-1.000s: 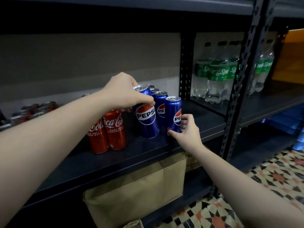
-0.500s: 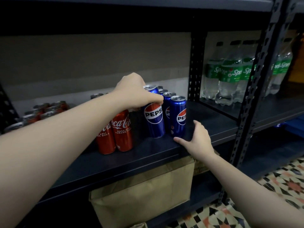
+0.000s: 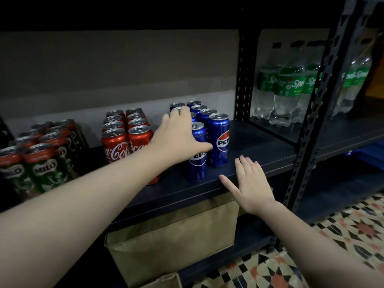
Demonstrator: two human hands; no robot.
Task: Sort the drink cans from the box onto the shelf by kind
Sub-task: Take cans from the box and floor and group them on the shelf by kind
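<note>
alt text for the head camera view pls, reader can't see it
A person's left hand rests against the front blue Pepsi can on a dark metal shelf, while the right hand lies flat and open on the shelf's front edge. Red Coca-Cola cans and green Milo cans stand grouped to the left.

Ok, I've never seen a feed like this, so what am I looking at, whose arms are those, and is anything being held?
No machine here: the view comes from a camera worn on a person's head, looking down at their own two bare hands. The left hand reaches over the blue Pepsi cans, thumb against the front one; the fingers look fairly straight, so it seems to touch rather than grip. The right hand lies flat and holds nothing, on the front edge of the dark shelf. Left of the Pepsi stand red Coca-Cola cans, then green Milo cans. Sprite bottles fill the next bay to the right. A brown box sits on the level below.
</note>
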